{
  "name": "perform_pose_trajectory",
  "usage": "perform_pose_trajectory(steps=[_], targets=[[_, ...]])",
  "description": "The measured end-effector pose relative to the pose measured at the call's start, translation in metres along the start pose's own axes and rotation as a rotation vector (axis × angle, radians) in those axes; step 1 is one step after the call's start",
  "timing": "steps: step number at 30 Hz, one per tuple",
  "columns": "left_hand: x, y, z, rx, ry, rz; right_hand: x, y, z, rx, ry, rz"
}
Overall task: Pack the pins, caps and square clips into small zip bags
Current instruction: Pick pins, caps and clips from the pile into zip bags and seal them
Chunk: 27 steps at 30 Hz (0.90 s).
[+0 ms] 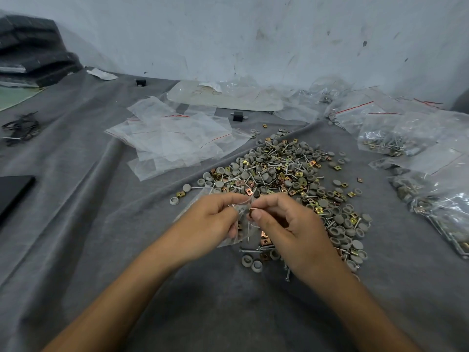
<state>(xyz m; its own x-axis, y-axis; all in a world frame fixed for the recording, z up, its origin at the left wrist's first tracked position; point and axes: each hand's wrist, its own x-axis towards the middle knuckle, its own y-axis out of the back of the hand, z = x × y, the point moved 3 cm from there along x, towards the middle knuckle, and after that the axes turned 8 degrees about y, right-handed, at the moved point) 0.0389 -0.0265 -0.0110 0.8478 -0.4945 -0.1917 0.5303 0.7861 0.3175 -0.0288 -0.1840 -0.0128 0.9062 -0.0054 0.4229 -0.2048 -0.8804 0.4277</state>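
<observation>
Left hand (210, 222) pinches the mouth of a small zip bag (242, 233): clear, crumpled, with thin metal pins visible inside. Right hand (286, 224) pinches a copper-toned square clip (252, 212) at the bag's opening. Both are held just above the grey-clothed tabletop (101, 224), at the near edge of the loose pile (286, 171) of grey round caps, brass and copper clips, and pins. Empty zip bags (175, 138) lie beyond to the left.

Left hand (210, 221) and right hand (286, 224) meet, fingertips pinched.

Black slab (14, 193) — cropped left, bags (444, 207) — cropped right
</observation>
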Motion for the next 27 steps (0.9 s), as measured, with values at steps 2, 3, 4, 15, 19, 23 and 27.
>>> perform_pose_trajectory(steps=[2, 3, 4, 15, 19, 23, 27], targets=[[0.000, 0.000, -0.001, -0.001, 0.009, -0.003, -0.001, 0.000, -0.002, -0.076, 0.037, -0.004], [0.001, 0.000, -0.001, -0.002, 0.015, -0.004, -0.001, 0.000, -0.002, -0.114, 0.050, -0.004], [0.001, -0.001, -0.002, -0.001, 0.020, -0.005, -0.002, 0.000, -0.002, -0.159, 0.063, -0.007], [0.001, -0.001, -0.002, -0.008, 0.022, -0.015, 0.000, 0.002, 0.000, -0.051, 0.053, 0.067], [-0.001, 0.000, -0.001, -0.045, 0.009, -0.009, 0.002, 0.011, 0.000, 0.018, 0.074, 0.036], [0.000, 0.003, -0.001, -0.038, 0.030, 0.008, 0.005, 0.030, 0.007, -0.022, 0.019, 0.075], [0.000, 0.004, -0.001, -0.027, 0.031, 0.019, 0.003, 0.035, 0.016, -0.344, -0.051, -0.156]])
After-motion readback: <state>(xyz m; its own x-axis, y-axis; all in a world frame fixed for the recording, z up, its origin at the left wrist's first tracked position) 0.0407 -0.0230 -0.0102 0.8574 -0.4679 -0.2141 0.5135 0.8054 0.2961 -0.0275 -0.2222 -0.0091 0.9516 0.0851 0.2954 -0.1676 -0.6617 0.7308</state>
